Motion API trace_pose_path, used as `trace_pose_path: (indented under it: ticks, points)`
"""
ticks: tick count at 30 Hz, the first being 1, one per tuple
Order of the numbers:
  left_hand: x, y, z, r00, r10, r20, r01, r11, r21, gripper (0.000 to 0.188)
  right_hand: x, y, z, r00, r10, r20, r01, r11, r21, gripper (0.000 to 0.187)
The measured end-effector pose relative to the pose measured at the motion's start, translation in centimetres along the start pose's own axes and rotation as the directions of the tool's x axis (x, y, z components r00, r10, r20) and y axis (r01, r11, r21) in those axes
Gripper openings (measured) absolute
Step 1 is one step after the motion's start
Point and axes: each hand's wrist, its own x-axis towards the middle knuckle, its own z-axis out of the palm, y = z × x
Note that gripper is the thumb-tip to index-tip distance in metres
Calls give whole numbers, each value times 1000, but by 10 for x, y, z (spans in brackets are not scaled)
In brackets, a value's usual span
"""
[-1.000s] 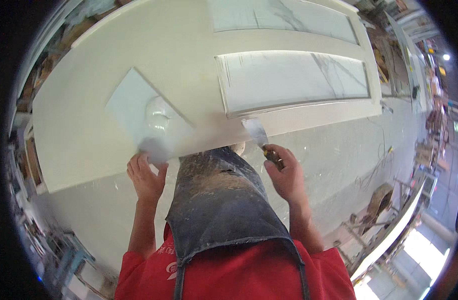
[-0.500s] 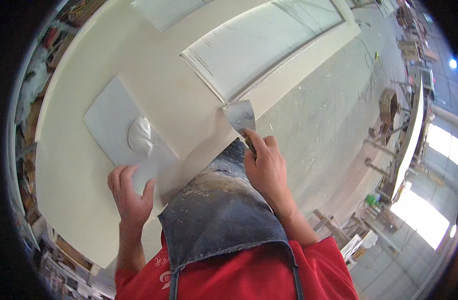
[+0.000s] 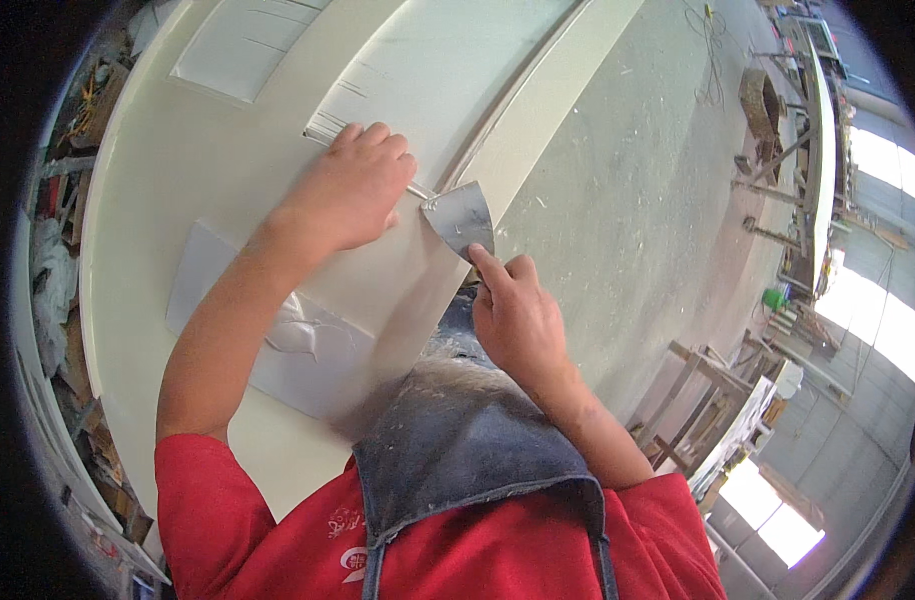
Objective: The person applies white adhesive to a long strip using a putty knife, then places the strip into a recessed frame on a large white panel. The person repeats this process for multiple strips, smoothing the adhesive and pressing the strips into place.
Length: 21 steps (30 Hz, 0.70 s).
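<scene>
A wide metal putty knife [image 3: 461,218] is in my right hand [image 3: 521,318], its handle wrapped by the fingers and the index finger on the blade. White paste sits on the blade's far left corner, near the end of the recessed panel's edge. My left hand [image 3: 353,185] is over the near end of the recessed panel [image 3: 448,90], fingers bent and thumb apart; the fingertips are partly hidden. Beneath my left forearm, a grey rectangular sheet [image 3: 323,365] carries a lump of white paste [image 3: 303,332]. It lies on the large cream-coloured panel [image 3: 278,460].
Another recessed area [image 3: 240,50] lies at the far left of the cream panel. Right of the panel's edge is a speckled floor [image 3: 618,230]. Wooden trestles [image 3: 698,385] and a long bench [image 3: 820,150] stand on the right. Cluttered shelving [image 3: 63,290] runs along the left.
My left hand has moved from beside the grey sheet up and right to the recessed panel's near end. The putty knife stays in my right hand, shifted slightly left. The view has shifted.
</scene>
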Motion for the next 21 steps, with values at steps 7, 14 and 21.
trace_pose_path:
  ticks: [7,14,21]
  points:
    - [-2,-10,7,997,46,-56,-47,998,-29,40,-1,3,-14,993,46,112,-39,997,-65,46]
    - [-6,-9,6,995,39,-88,-41,999,-22,40,16,-14,-73,993,-48,111,52,998,-34,38]
    - [-9,-6,9,994,18,-105,-25,998,-59,43,35,-3,-59,981,-99,170,114,990,-86,37]
